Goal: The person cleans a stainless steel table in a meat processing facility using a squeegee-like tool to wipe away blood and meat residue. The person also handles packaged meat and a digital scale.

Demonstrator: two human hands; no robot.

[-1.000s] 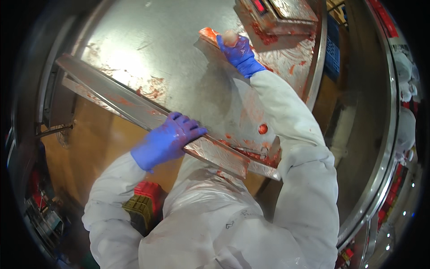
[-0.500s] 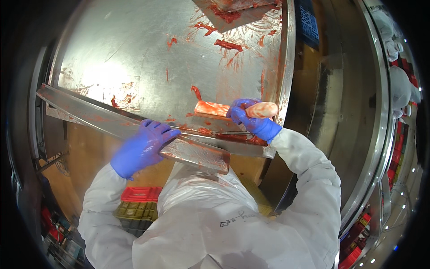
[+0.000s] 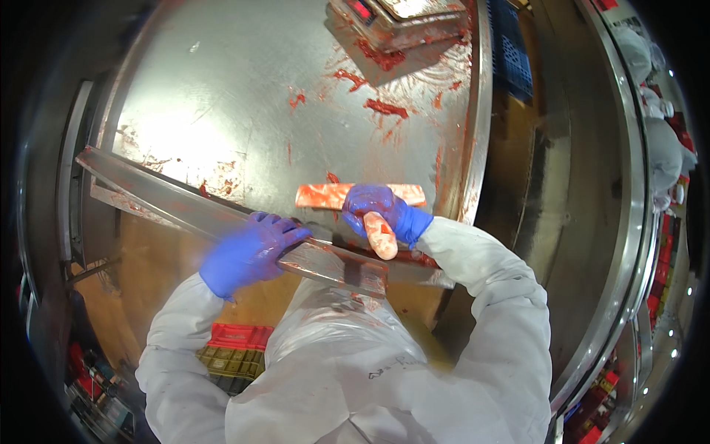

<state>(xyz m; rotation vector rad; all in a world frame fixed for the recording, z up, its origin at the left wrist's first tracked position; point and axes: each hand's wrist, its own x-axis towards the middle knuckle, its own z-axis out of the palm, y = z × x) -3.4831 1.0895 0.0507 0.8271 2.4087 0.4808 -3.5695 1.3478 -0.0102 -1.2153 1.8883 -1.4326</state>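
My right hand (image 3: 370,209), in a blood-smeared blue glove, is wrapped around a pale, red-smeared piece with a rounded end (image 3: 381,238), which juts toward me. A long pale strip streaked with red (image 3: 316,195) passes behind the fist and shows on both sides. The glove hides whether strip and rounded piece are joined. My left hand (image 3: 255,248) rests with fingers stretched over the raised metal rail (image 3: 163,196) of the steel table (image 3: 251,89). Its thumb side touches the end of a flat, wet metal plate (image 3: 333,268) in front of the rail.
A metal weighing scale (image 3: 418,33) stands at the table's far right. Red meat scraps (image 3: 386,109) lie scattered below it. A blue crate (image 3: 510,59) is beyond the right edge. Red (image 3: 240,337) and yellowish-green crates (image 3: 231,361) sit low at left. White-clad people (image 3: 663,152) are far right.
My right hand has moved left and turned. The rounded end, which pointed right, now points toward me, and the strip shows on both sides. My left hand stays on the rail; the view has shifted slightly.
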